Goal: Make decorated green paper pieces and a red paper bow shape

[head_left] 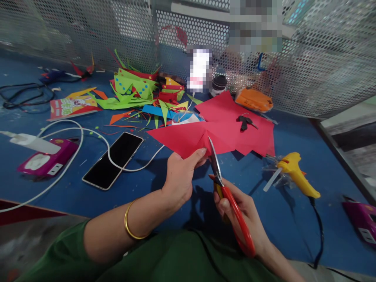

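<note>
My left hand (180, 178) pinches a sheet of red paper (179, 137) near its lower edge, thumb on top. A pleat or fold runs up the paper beside the thumb. In my right hand (243, 207) is a pair of scissors (236, 215) with red handles, fingers wrapped round the grips. The blades point up and away from me and lie against the paper just right of the left thumb. Whether paper sits between the blades cannot be made out. More red sheets (264, 135) lie behind, with black keys (245, 122) on them.
A black phone (113, 160) lies at left under a white cable, beside a purple power socket (48, 158). At right rests a yellow glue gun (298, 174) with its cord. Green paper pieces (132, 84) and scraps fill the back, before a perforated metal screen (96, 35).
</note>
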{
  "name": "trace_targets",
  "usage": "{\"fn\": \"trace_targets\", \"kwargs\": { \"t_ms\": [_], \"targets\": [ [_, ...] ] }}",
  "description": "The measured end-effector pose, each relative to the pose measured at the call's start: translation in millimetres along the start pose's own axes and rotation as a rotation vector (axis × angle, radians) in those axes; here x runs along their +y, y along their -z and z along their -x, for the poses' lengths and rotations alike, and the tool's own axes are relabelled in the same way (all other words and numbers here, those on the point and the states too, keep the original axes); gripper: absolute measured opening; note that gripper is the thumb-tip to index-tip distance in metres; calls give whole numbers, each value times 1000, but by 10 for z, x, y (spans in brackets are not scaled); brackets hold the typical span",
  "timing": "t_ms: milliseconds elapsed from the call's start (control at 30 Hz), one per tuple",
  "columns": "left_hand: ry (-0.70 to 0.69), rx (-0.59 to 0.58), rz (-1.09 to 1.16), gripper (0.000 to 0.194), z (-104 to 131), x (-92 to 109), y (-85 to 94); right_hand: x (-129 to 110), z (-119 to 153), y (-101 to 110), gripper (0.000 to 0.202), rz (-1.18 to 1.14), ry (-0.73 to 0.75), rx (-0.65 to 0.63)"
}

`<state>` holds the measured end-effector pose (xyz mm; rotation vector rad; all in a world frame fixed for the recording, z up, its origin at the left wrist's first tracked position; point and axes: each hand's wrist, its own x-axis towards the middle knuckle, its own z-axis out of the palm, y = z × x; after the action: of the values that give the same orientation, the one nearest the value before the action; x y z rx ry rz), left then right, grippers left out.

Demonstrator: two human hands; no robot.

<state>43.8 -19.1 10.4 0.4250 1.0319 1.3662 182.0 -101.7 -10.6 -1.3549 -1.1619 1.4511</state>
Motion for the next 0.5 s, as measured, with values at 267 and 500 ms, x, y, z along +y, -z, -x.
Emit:
{"fn": "trace_targets", "kwargs": {
  "t_ms": [267,500],
  "targets": [
    [9,5,-2,23,5,6,-2,50,-2,-1,59,18,-12,-43],
    [-4,-5,7,22,-4,-4,9,78,-7,10,53,68,15,-56]
  ]
}}
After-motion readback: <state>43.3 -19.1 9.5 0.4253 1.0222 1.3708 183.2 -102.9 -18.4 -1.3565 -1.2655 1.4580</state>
